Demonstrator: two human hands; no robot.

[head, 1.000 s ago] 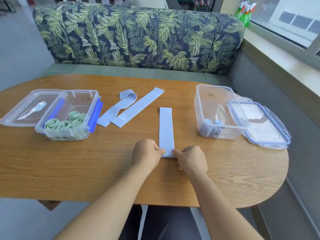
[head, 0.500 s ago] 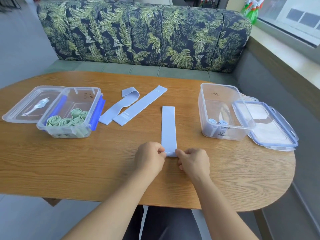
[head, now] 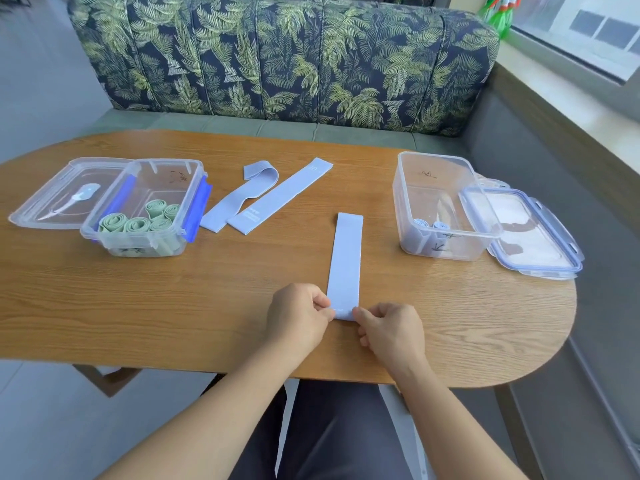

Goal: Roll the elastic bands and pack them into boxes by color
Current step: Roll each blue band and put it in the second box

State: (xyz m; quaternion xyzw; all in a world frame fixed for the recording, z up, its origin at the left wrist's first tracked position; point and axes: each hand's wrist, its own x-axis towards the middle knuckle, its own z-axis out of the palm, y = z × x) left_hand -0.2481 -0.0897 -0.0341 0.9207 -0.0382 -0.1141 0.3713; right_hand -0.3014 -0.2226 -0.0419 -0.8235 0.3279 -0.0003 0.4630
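Note:
A flat pale-blue elastic band (head: 346, 261) lies lengthwise on the wooden table (head: 173, 306). My left hand (head: 298, 317) and my right hand (head: 391, 332) pinch its near end from either side, and that end is turned over in a small fold. Two more pale-blue bands (head: 242, 199) (head: 282, 197) lie flat further back. The clear box on the left (head: 114, 233) holds several rolled green bands (head: 138, 223). The clear box on the right (head: 401, 188) holds two rolled blue bands (head: 431, 225).
A clear lid (head: 45, 202) lies left of the green box, and a blue-rimmed lid (head: 533, 233) lies right of the blue box. A palm-print sofa (head: 277, 57) stands behind the table. A window sill runs along the right.
The band's near end has begun to fold over between my fingers. Both hands stay at that end, and the camera has tilted slightly.

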